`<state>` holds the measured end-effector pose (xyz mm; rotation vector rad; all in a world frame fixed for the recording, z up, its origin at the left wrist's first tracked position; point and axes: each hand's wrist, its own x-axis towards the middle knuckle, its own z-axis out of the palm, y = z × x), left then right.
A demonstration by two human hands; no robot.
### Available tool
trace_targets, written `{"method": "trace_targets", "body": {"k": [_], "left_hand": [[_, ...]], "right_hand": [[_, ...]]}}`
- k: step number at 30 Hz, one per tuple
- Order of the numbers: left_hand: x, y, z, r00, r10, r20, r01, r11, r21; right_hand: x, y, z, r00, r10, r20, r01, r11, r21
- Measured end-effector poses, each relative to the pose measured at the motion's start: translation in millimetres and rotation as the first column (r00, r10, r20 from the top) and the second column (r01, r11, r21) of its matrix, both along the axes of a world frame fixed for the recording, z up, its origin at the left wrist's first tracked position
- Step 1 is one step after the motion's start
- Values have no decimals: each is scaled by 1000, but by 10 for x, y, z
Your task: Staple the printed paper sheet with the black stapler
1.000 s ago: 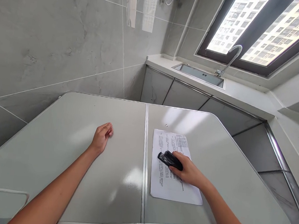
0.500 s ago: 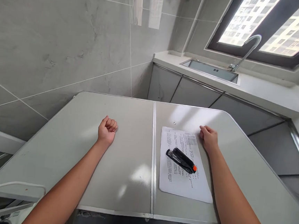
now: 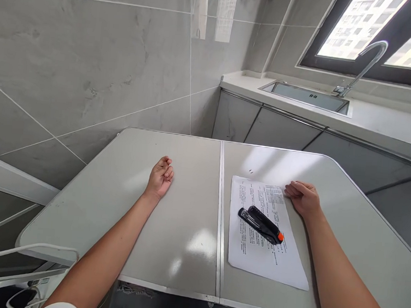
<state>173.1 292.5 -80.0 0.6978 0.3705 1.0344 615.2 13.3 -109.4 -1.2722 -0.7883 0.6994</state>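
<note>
My left hand (image 3: 160, 178) rests palm-up on the left half of the table, its fingers curled in and nothing visible in them. On the right half lies a sheet of printed paper (image 3: 264, 264), possibly a small stack. A black stapler (image 3: 261, 224) with an orange tip lies slantwise across the paper. My right hand (image 3: 303, 198) is beside the paper's upper right corner, with fingers bent and held together. Whether its fingertips touch the paper edge, I cannot tell. Neither hand touches the stapler.
The pale folding table (image 3: 175, 247) has a metal seam (image 3: 220, 246) down its middle. A tiled wall (image 3: 91, 58) stands behind it. At the back right is a counter with a sink (image 3: 311, 97) and faucet (image 3: 366, 67). A white rack (image 3: 20, 250) is at the lower left.
The view has swung slightly left, so everything sits further right in the picture. Fingers of both hands have loosened a little from tighter fists. The stapler and paper lie as before.
</note>
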Motion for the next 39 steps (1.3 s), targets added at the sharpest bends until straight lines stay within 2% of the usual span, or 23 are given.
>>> {"method": "trace_targets", "body": {"k": [3, 9, 13, 19, 29, 33, 36, 39], "left_hand": [[7, 5, 0, 1000, 5, -6, -5, 1000, 14], [19, -38, 26, 997, -22, -70, 26, 998, 61], [13, -62, 18, 992, -47, -120, 58, 994, 95], [6, -73, 44, 995, -56, -85, 67, 990, 124], [1, -49, 60, 995, -28, -91, 32, 998, 46], [-10, -32, 60, 997, -55, -62, 56, 998, 16], [-16, -26, 68, 999, -26, -33, 26, 1000, 15], [-20, -37, 84, 998, -18, -60, 20, 999, 34]], "right_hand": [[-37, 14, -8, 996, 91, 23, -89, 995, -54], [-50, 40, -59, 943, 278, 184, -208, 922, -326], [-25, 50, -71, 946, 269, 178, -204, 926, -317], [-46, 58, -49, 951, 262, 162, -202, 927, -318], [-88, 85, 1, 938, 294, 186, -221, 916, -334], [-139, 97, 59, 929, 295, 225, -206, 914, -350], [-196, 111, 108, 915, 298, 271, -181, 905, -385], [-279, 148, 127, 878, 299, 373, -129, 900, -416]]}}
